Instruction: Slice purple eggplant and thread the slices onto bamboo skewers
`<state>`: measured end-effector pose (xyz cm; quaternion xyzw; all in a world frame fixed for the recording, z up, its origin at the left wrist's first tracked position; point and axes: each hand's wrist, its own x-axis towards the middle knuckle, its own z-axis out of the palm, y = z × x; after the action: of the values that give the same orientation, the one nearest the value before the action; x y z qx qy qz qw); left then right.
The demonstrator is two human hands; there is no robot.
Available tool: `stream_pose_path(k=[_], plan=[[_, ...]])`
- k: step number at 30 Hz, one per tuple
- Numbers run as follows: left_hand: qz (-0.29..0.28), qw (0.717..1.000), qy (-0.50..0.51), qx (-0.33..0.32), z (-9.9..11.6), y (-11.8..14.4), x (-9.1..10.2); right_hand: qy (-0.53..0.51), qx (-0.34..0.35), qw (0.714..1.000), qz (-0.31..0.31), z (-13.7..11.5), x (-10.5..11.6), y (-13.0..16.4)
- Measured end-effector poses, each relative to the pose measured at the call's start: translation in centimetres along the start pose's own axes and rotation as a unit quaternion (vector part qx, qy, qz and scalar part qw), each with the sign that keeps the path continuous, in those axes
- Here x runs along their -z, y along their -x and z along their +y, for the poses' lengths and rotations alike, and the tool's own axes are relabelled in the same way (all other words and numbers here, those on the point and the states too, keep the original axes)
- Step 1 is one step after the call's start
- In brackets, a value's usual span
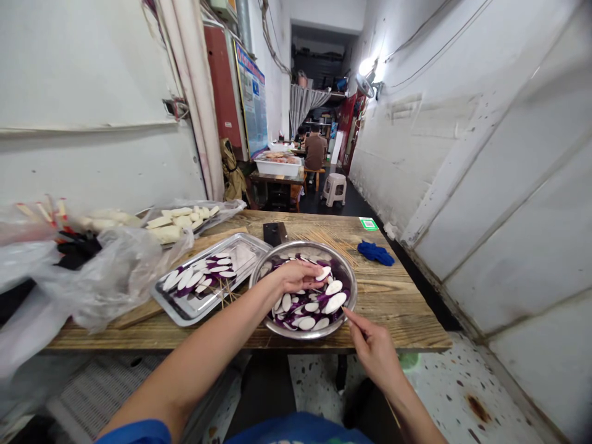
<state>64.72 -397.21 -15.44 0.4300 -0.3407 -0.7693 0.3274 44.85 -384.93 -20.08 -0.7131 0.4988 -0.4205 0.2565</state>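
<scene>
A steel bowl (pixel 350 271) full of cut eggplant slices (pixel 306 322), white inside with purple skin, stands before me on the wooden table. Over the bowl, my left hand (pixel 296 276) pinches one eggplant slice (pixel 324 273) between thumb and fingers. My right hand (pixel 374 345), at the bowl's right rim, is closed around a bamboo skewer (pixel 393 412), whose tail sticks out below the wrist. Two slices (pixel 335 302) sit at the skewer's front end, close to the left hand; its tip is hidden. To the left, a metal tray (pixel 250 248) bears threaded eggplant skewers (pixel 198 274).
Loose bamboo skewers (pixel 330 240) and a blue cloth (pixel 375 253) lie behind the bowl, near a black block (pixel 275 234). Plastic bags (pixel 120 265) and a tray of pale slices (pixel 178 222) crowd the left. Farther back, a person (pixel 316 151) sits near a stool (pixel 334 189).
</scene>
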Motion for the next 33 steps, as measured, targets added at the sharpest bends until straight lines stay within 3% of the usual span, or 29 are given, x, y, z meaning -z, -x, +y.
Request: stream_pose_path(k=[18, 24, 29, 31, 33], plan=[[0.036, 0.998, 0.026, 0.055, 0.1, 0.3, -0.2, 0.001, 0.002, 1.000, 0.009, -0.6, -0.3, -0.6], [0.037, 0.998, 0.004, 0.046, 0.6, 0.5, -0.5, -0.008, 0.007, 1.000, 0.020, -0.3, -0.6, -1.7], [-0.009, 0.999, 0.035, -0.004, 1.1, 0.7, -1.0, -0.037, 0.000, 0.997, 0.067, -0.5, 0.6, -2.6], [-0.008, 0.999, -0.041, -0.020, 0.5, 0.8, -1.3, -0.039, -0.025, 0.994, 0.099, -0.5, 1.4, -2.6], [0.000, 0.976, -0.214, -0.039, -0.8, 0.8, -1.7, -0.041, -0.042, 0.992, 0.109, -0.4, 1.9, -2.5]])
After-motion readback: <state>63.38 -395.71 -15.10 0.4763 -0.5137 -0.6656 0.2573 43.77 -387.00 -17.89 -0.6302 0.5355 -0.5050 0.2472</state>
